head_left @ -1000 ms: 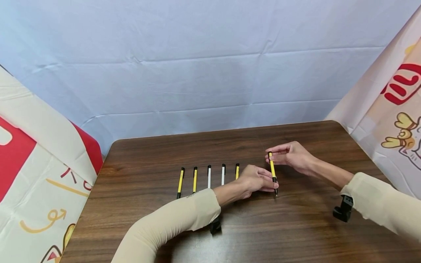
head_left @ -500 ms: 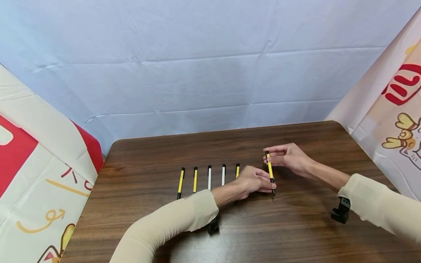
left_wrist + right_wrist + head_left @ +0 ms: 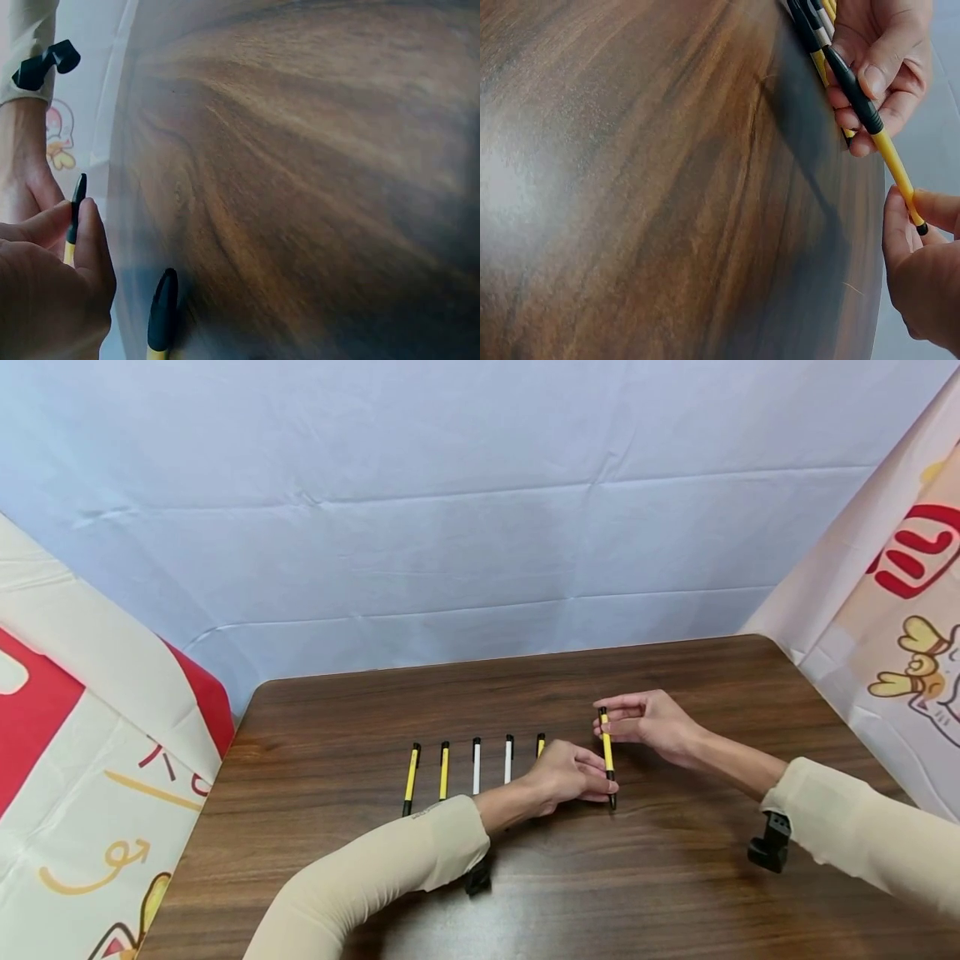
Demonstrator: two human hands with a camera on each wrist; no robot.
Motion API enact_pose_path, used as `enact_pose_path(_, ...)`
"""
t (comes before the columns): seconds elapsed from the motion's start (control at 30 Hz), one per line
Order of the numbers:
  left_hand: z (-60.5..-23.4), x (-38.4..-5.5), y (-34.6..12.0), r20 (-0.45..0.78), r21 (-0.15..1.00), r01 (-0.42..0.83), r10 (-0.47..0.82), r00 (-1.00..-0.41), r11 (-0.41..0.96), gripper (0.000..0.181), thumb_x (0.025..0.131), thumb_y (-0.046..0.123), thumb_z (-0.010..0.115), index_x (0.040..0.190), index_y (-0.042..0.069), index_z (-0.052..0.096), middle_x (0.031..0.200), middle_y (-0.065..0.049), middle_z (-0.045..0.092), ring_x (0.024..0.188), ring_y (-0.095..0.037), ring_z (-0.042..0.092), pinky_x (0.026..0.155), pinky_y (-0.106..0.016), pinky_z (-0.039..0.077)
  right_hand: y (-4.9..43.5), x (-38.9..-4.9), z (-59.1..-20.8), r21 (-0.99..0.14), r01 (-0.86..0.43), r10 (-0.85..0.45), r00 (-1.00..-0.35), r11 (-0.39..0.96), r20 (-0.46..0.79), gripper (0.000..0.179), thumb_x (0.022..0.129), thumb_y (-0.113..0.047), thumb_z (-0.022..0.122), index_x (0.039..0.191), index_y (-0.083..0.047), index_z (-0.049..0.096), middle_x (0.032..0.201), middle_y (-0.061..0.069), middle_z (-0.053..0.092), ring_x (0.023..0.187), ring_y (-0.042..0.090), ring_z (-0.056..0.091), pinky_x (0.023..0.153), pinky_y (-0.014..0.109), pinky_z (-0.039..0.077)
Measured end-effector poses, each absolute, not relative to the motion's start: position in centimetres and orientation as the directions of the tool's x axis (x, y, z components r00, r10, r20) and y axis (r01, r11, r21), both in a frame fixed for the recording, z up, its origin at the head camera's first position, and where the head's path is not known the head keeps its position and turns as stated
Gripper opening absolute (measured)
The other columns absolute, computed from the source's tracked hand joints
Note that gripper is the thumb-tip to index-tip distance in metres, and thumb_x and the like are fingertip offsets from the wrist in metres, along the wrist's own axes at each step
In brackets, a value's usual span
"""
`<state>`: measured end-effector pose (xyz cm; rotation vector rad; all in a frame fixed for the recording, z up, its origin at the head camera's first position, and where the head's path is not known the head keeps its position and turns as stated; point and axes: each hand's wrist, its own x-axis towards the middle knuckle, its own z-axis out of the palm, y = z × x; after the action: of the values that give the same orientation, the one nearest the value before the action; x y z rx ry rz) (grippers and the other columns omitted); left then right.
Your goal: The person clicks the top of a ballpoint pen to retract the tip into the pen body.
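Observation:
A yellow pen (image 3: 607, 752) with a black tip section is held between two hands, right of a row of pens. Near its black lower end, my left hand (image 3: 564, 774) pinches it between thumb and fingers. The right hand (image 3: 651, 724) grips the upper end with thumb and fingertips. In the right wrist view, the held pen (image 3: 889, 159) slants over the table and casts a shadow on the wood. The rightmost yellow pen (image 3: 541, 746) of the row lies right beside my left hand, which partly hides it.
Two white pens (image 3: 508, 758) and two yellow pens (image 3: 444, 768) lie side by side on the brown wooden table (image 3: 675, 877), some partly covered by the left arm. A pale cloth (image 3: 450, 527) hangs behind the table, with printed cloths (image 3: 918, 685) at the sides.
Both hands have shifted slightly left with the yellow pen, toward the row. The pen now stands straighter in the head view. The pens in the row have not moved.

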<state>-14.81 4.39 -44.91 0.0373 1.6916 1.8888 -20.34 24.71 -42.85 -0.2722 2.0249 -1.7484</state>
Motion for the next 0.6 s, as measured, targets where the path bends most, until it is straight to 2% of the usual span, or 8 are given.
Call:
enact_pose_path(0.2, -45.0, -14.5, 3.8, -0.354, 0.926, -0.376, 0.425, -0.833, 0.034, 0.023, 0.086, -0.018, 0.077, 0.108, -0.013, 0.07, 0.088, -0.018, 0.078, 0.087, -0.028, 0.08, 0.077, -0.034, 0.066, 24.2, -20.3, -43.2, -0.973, 0.146, -0.424, -0.88, 0.182, -0.211, 0.058, 0.098, 0.006, 0.07, 0.148, 0.019, 0.044, 0.12, 0.028, 0.074, 0.102, 0.016, 0.077, 0.095, 0.039, 0.062)
enact_pose_path(0.4, -45.0, -14.3, 3.4, -0.326, 0.945, -0.307, 0.41, -0.852, 0.114, 0.025, 0.084, -0.016, 0.08, 0.107, -0.011, 0.071, 0.087, -0.013, 0.077, 0.082, -0.025, 0.08, 0.074, -0.031, 0.066, 23.8, -20.3, -43.6, -0.974, 0.136, -0.42, -0.885, 0.18, -0.201, 0.057, 0.097, 0.007, 0.07, 0.147, 0.02, 0.045, 0.118, 0.028, 0.074, 0.101, 0.016, 0.077, 0.094, 0.039, 0.062)
enact_pose_path(0.6, -45.0, -14.4, 2.6, -0.251, 0.932, -0.117, 0.38, -0.89, 0.343, 0.021, 0.082, -0.001, 0.089, 0.1, -0.001, 0.078, 0.083, -0.004, 0.08, 0.073, -0.007, 0.075, 0.063, -0.019, 0.059, 23.3, -20.3, -43.9, -0.978, 0.127, -0.425, -0.886, 0.167, -0.188, 0.056, 0.096, 0.008, 0.071, 0.145, 0.021, 0.046, 0.112, 0.021, 0.077, 0.099, 0.017, 0.078, 0.092, 0.037, 0.063)
